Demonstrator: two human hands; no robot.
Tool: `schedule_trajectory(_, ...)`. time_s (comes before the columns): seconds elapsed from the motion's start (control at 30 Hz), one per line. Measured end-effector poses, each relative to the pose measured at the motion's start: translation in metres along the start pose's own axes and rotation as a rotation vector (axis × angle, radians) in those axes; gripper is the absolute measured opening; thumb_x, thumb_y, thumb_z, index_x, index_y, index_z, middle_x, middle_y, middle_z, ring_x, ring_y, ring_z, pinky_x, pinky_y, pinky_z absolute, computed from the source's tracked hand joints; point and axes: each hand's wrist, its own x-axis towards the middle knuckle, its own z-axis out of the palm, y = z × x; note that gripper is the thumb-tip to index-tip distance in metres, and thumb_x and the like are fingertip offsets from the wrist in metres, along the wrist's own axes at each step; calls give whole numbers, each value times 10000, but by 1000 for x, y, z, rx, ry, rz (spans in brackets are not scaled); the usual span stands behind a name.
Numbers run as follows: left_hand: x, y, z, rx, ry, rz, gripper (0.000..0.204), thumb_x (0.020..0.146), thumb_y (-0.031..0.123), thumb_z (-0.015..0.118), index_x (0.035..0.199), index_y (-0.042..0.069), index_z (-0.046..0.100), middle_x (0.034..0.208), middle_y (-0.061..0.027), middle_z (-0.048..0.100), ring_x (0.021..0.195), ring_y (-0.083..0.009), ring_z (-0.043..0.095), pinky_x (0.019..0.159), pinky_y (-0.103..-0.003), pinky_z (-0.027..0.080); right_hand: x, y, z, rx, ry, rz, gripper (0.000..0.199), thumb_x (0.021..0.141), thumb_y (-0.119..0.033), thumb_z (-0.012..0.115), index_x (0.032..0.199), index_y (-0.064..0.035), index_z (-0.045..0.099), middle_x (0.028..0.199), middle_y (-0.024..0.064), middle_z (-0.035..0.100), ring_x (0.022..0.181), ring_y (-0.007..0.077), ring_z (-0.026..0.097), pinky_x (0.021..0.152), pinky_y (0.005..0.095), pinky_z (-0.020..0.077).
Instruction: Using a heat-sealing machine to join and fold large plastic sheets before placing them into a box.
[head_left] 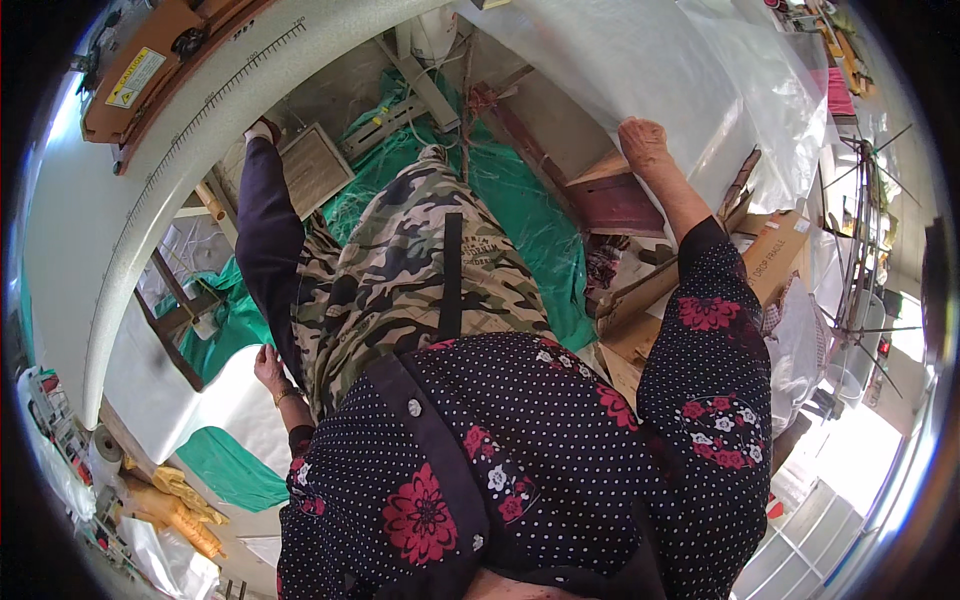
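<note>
At the upper right my right hand [645, 146] is closed in a fist at the near edge of a translucent plastic sheet [690, 70], which it appears to grip. Lower on the left, my left hand [270, 370] has curled fingers and hangs beside a bright white sheet [235, 400]. What those fingers hold, if anything, is hidden. A long pale table edge [200, 125] with a printed measuring scale curves across the upper left. On it sits an orange-brown machine [140, 75] with a yellow label.
Green sheeting [530, 235] lies below, around a camouflage apron [400, 270] over my legs. A wooden framed panel [315, 170] stands near my foot. Cardboard [775, 255] and a thin metal rack [860, 240] are at the right. Yellow-orange rolled material [175, 515] lies lower left.
</note>
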Motion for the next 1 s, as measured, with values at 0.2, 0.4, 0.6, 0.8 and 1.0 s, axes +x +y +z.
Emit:
schedule_trajectory(0.2, -4, -1, 1, 15, -31, 53, 400, 872, 258, 702, 1117, -48, 625, 895, -57, 656, 733, -117, 591, 534, -210, 412, 3, 1, -1, -92, -87, -89, 75, 772, -66, 593, 725, -65, 651, 685, 122, 677, 692, 246, 710, 539, 362, 553)
schedule_trajectory(0.4, 0, -4, 1, 23, -54, 16, 395, 871, 249, 699, 1099, -67, 632, 884, -51, 659, 740, -109, 581, 575, -219, 422, 0, 4, -3, -77, -34, -108, 85, 773, -44, 577, 721, -59, 642, 674, 127, 673, 682, 247, 708, 537, 355, 550)
schedule_trajectory(0.6, 5, -9, -1, 41, -25, 31, 348, 888, 226, 675, 1074, -66, 644, 871, -45, 656, 733, -112, 573, 604, -226, 426, -5, 9, -10, -46, 3, -155, 64, 768, -29, 576, 734, -54, 624, 668, 135, 668, 675, 248, 705, 550, 344, 549)
schedule_trajectory(0.8, 1, -5, 2, 80, -26, 11, 340, 890, 225, 674, 1049, -73, 645, 842, -41, 648, 703, -118, 558, 629, -244, 444, -1, 19, -12, -18, -48, -204, 75, 769, -31, 585, 739, -56, 648, 724, 146, 675, 733, 280, 703, 599, 368, 551)
schedule_trajectory(1.0, 2, -7, 4, 95, -21, 46, 327, 887, 217, 676, 1031, -75, 651, 833, -43, 649, 700, -117, 556, 637, -245, 445, 4, 35, -33, 52, -154, -272, 78, 805, -32, 552, 833, -18, 623, 758, 182, 666, 775, 345, 685, 652, 415, 547)
